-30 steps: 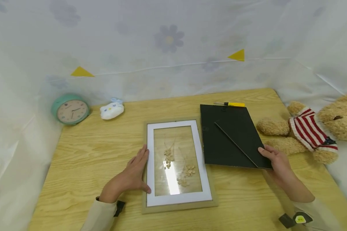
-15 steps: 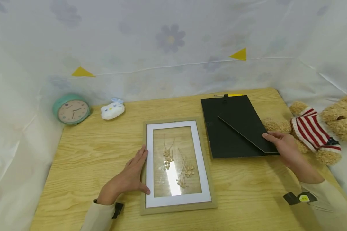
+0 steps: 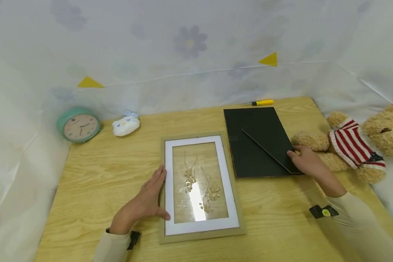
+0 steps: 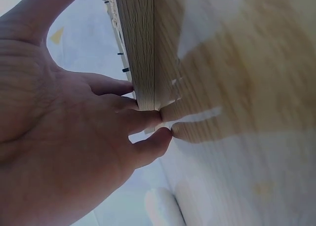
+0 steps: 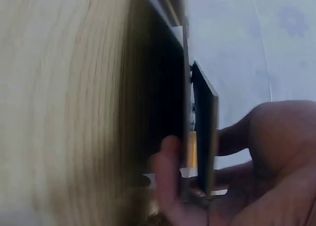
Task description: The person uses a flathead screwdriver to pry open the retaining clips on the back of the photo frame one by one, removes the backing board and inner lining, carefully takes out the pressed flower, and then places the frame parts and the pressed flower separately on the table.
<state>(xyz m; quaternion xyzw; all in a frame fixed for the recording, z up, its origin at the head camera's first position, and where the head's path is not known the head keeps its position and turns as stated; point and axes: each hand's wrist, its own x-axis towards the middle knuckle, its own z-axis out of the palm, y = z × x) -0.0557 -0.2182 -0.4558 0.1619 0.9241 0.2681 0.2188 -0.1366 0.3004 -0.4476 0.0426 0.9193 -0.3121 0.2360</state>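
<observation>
A light wooden picture frame (image 3: 203,237) lies face-down or face-up flat on the table, with a white mat (image 3: 170,174) and dried flower sprigs (image 3: 190,176) under glass. My left hand (image 3: 144,203) rests along its left side, thumb at the mat corner; in the left wrist view the fingertips touch the frame's side (image 4: 139,43) and the tabletop. To the right, my right hand (image 3: 308,162) pinches the lower right edge of a black frame backing board (image 3: 249,160). Its hinged easel leg (image 5: 206,117) stands off the board, and a fingertip shows under the board in the right wrist view.
A yellow screwdriver (image 3: 263,103) lies behind the board. The teddy bear (image 3: 350,145) in a striped sweater sits at the right, close to my right hand. At the back left are a green clock (image 3: 80,125) and a small white plush (image 3: 126,125). The wooden table (image 3: 95,182) extends all around.
My right hand has carried the backing board toward the back of the table, then slightly left and down. The screwdriver shows fully behind it again. My left hand has stayed at the frame.
</observation>
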